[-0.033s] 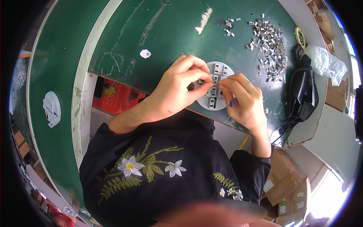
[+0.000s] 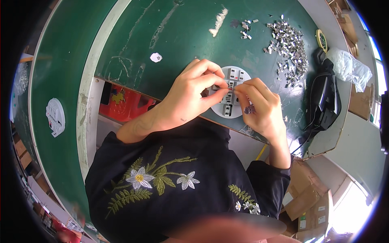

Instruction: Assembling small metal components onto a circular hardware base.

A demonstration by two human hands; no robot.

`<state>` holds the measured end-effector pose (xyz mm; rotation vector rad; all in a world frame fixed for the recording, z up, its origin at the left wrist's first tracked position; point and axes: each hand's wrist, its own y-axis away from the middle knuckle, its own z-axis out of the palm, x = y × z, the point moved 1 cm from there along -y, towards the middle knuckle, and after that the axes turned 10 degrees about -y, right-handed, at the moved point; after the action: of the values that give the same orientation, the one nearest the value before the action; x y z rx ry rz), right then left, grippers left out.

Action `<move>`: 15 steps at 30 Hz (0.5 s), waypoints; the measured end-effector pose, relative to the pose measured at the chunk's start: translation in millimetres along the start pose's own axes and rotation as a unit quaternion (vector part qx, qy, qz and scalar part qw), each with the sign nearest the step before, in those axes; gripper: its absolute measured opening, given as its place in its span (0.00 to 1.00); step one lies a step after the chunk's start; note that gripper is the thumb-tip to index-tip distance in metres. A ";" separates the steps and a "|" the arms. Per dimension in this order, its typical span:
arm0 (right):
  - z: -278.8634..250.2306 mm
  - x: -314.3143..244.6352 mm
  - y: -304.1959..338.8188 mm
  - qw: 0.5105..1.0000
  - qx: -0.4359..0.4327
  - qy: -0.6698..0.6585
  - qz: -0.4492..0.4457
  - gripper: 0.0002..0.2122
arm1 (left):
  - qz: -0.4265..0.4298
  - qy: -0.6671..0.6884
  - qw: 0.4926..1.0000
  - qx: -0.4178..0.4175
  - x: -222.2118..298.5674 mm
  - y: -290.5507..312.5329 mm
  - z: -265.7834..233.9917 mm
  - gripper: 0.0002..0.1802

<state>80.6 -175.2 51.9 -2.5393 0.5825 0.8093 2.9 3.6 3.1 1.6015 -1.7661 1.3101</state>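
Observation:
A round light-grey plastic plate with raised rectangular slotted blocks lies near the front edge of the green table. Both hands meet over its middle. My left hand comes in from the left, thumb and forefinger pinched together at the central blocks. From the right, my right hand pinches close to the same spot, its fingertips almost touching the left ones. Whatever lies between the fingertips is too small and too covered to name. Small metal clips are heaped at the far right.
A few loose clips lie left of the heap. Along the right side are a tape roll, a black device and a clear plastic bag. Another grey round part rests on the left table. A red stool stands below.

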 end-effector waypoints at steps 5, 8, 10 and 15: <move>0.5 -0.5 -3.6 1.000 -0.023 -0.007 0.012 0.11 | -0.002 -0.008 1.000 0.005 -1.2 -0.1 -0.4 0.09; 0.9 -1.7 -6.5 0.999 -0.030 -0.012 0.019 0.11 | 0.001 -0.007 1.000 0.006 -2.1 -0.4 0.3 0.09; 1.7 -2.9 -9.1 0.999 -0.037 -0.017 0.030 0.11 | 0.003 -0.007 1.000 0.007 -3.1 -0.8 0.2 0.10; -4.0 -11.1 -20.5 0.992 -0.108 -0.018 0.070 0.08 | 0.008 -0.012 1.000 0.010 -2.3 0.5 0.0 0.10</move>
<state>84.3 -157.3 66.9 -2.6955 0.7017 1.0150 3.0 4.8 1.1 1.6241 -1.7884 1.3257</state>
